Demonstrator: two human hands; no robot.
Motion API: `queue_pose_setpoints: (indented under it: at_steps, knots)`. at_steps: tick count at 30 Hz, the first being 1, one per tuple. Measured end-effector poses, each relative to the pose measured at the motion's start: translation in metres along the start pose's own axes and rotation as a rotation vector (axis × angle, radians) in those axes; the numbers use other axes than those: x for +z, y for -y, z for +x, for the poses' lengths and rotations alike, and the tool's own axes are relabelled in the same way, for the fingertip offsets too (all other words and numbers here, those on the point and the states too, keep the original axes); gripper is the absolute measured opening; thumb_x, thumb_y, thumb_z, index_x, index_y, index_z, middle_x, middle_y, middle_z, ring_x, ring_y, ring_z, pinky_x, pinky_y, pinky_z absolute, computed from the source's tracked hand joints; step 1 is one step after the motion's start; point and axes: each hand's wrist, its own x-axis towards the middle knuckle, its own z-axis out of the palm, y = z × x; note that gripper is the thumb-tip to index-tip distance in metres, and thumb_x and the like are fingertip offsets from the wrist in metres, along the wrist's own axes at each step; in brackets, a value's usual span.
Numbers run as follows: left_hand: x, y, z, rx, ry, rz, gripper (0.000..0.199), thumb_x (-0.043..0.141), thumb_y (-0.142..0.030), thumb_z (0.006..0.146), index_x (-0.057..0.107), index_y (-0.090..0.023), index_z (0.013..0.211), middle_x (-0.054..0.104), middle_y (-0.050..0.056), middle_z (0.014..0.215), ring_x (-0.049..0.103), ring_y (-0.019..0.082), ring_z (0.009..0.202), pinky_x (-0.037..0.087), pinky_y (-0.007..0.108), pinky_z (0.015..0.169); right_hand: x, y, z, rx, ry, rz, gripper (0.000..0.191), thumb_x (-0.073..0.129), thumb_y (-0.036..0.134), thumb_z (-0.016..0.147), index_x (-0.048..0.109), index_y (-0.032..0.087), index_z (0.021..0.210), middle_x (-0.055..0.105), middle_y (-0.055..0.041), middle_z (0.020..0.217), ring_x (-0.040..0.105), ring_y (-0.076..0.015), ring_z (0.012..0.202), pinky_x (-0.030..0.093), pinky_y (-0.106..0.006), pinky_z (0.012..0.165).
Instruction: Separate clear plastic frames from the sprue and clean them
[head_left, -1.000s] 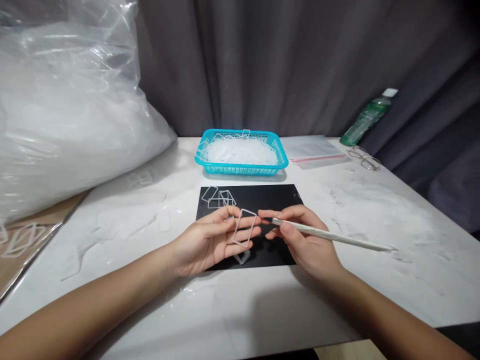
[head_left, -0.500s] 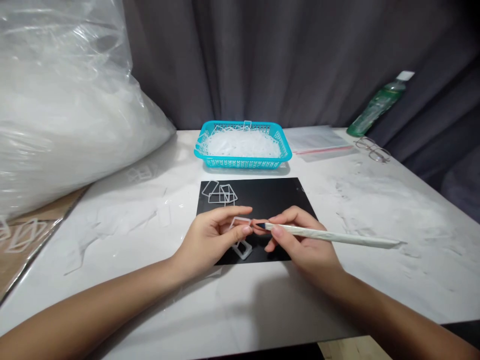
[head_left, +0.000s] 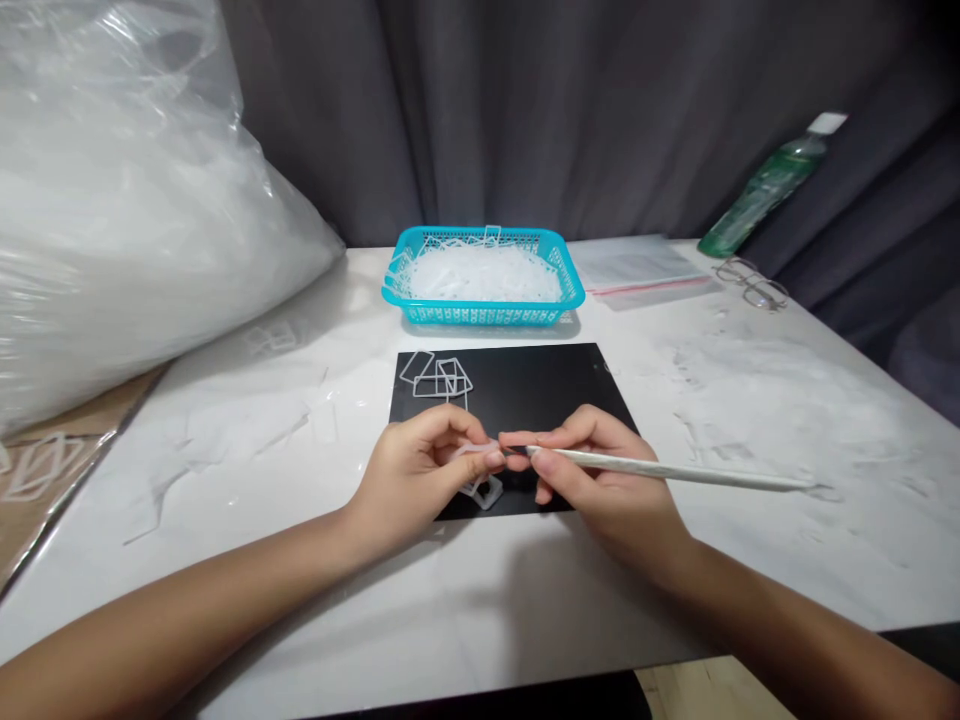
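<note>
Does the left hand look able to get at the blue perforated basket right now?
Likely yes: only the flat black mat and thin loose frames lie between the left hand and the blue basket, though its fingers pinch another frame.

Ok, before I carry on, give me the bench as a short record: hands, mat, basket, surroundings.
Left hand: pinches a pale frame
Right hand: holds a white-wrapped tool, dark tip toward the left fingertips
Tip contact: cannot tell
Black mat: under the hands; loose frames overlap at its far left
Blue basket: beyond the mat, heaped with white pieces
Left side: big clear bag, full of white material
Far right: flat zip bag, glasses, leaning green bottle
</note>
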Motion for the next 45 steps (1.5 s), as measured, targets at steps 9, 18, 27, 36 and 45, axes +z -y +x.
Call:
queue_pose_setpoints:
  at_steps: [9,18,27,36,45]
  knots:
    - [0.001,0.002,-0.001,0.028,-0.001,0.039,0.019,0.074,-0.027,0.076,0.057,-0.018,0.075,0.065,-0.001,0.065,0.063,0.012,0.061,0.05,0.022,0.056,0.0,-0.002,-0.002,-0.029,0.039,-0.007,0.014,0.069,0.024,0.08,0.056,0.021,0.076,0.076,-0.0051,0.093,0.072,-0.0159,0.072,0.058,-0.025,0.056]
    - [0.001,0.002,-0.002,0.028,0.028,0.056,0.019,0.073,-0.027,0.077,0.056,-0.018,0.074,0.066,-0.002,0.066,0.062,0.01,0.06,0.048,0.019,0.054,-0.003,-0.007,-0.006,-0.199,0.049,-0.173,0.01,0.065,0.019,0.083,0.057,0.023,0.081,0.075,-0.003,0.097,0.072,-0.0186,0.087,0.059,-0.03,0.07]
    - [0.002,-0.002,0.0,-0.121,0.149,-0.047,0.019,0.07,-0.027,0.08,0.055,-0.015,0.081,0.068,0.001,0.067,0.067,0.012,0.064,0.05,0.018,0.055,-0.006,-0.002,-0.003,-0.508,0.13,-0.84,0.02,0.05,0.02,0.088,0.066,0.03,0.09,0.074,0.0035,0.09,0.068,-0.0138,0.077,0.054,-0.025,0.068]
    - [0.001,-0.004,0.001,-0.228,0.215,-0.091,0.018,0.069,-0.025,0.081,0.057,-0.013,0.085,0.067,0.001,0.066,0.065,0.009,0.061,0.048,0.016,0.056,-0.011,0.007,0.003,-0.544,-0.091,-0.995,0.017,0.053,0.016,0.082,0.064,0.026,0.091,0.074,-0.0007,0.087,0.07,-0.0179,0.077,0.056,-0.028,0.068]
    - [0.004,-0.006,0.001,-0.233,0.187,-0.306,0.032,0.075,-0.021,0.075,0.047,-0.015,0.089,0.064,-0.003,0.063,0.065,0.01,0.059,0.049,0.017,0.055,-0.017,-0.013,0.0,-0.465,-0.092,-0.326,0.013,0.065,0.013,0.082,0.06,0.023,0.089,0.074,-0.0033,0.099,0.071,-0.0212,0.092,0.061,-0.035,0.076]
